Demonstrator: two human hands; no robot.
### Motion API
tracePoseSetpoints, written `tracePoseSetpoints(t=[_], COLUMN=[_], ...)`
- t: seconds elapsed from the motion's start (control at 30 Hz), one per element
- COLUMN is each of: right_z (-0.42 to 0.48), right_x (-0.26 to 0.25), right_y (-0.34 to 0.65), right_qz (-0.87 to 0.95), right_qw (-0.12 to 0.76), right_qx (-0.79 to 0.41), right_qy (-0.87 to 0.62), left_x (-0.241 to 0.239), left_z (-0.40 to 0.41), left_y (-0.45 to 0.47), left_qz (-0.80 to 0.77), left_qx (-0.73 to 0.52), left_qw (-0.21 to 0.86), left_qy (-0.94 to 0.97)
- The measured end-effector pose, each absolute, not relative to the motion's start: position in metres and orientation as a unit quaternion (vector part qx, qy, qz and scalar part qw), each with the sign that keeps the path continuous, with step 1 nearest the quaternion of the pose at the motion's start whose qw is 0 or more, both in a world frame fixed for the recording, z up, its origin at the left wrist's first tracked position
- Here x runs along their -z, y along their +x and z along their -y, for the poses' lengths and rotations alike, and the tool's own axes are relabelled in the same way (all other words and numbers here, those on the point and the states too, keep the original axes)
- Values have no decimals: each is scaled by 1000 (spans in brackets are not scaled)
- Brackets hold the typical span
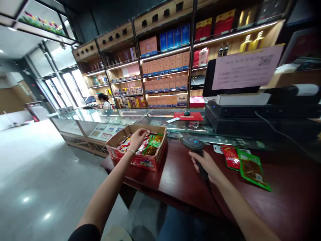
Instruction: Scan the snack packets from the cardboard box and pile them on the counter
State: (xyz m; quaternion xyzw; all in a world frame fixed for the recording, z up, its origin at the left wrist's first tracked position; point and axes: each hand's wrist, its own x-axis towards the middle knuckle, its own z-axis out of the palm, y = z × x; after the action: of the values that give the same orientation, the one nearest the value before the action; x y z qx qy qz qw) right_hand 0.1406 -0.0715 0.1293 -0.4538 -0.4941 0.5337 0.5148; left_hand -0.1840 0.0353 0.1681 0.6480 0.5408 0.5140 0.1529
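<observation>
My right hand [207, 164] is wrapped round the handle of a black barcode scanner [193, 144], which has a small blue light on top and a cable hanging down. My left hand [137, 140] reaches over an open cardboard box [160, 155] with its fingers pinched together; what they hold, if anything, I cannot make out. Inside the box lie red-and-white snack packets [144, 146] and green-edged packets [153, 143]. To the right of my right hand, a red packet [230, 157] and a green-edged brown food packet [252, 169] lie on the dark red counter [175, 180].
A monitor [208, 80] with a pink paper [243, 68] over it stands at the back right, above black equipment [225, 118]. A mouse [187, 113] rests on a red mat [195, 116] on the glass display case [120, 115]. Behind are stocked shelves [165, 91] and a person [105, 102].
</observation>
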Motion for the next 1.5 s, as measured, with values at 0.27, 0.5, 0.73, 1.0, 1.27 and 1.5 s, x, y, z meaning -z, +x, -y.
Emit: tracePoseSetpoints(t=[0.27,0.5,0.73,1.0,1.27,1.5], right_z=[33,22,21,33,48,66], right_x=[-126,-122,-116,-118,-122,-121], right_y=[99,98,110,122,136,151], right_qz=[495,482,476,457,463,463], right_qw=[507,517,520,530,552,580], right_qx=[-556,-558,-551,-550,-533,-509], right_qy=[-435,-435,-447,-456,-444,-436], left_x=[-142,-142,-115,-146,-163,-166], left_z=[-70,-111,-113,-96,-73,-37], left_y=[-216,-176,-146,-159,-148,-101], left_qz=[-577,-481,-451,-536,-507,-371], left_qx=[-360,-105,29,-138,-613,-662], left_qw=[183,182,82,-5,271,489], left_qy=[710,851,888,833,543,430])
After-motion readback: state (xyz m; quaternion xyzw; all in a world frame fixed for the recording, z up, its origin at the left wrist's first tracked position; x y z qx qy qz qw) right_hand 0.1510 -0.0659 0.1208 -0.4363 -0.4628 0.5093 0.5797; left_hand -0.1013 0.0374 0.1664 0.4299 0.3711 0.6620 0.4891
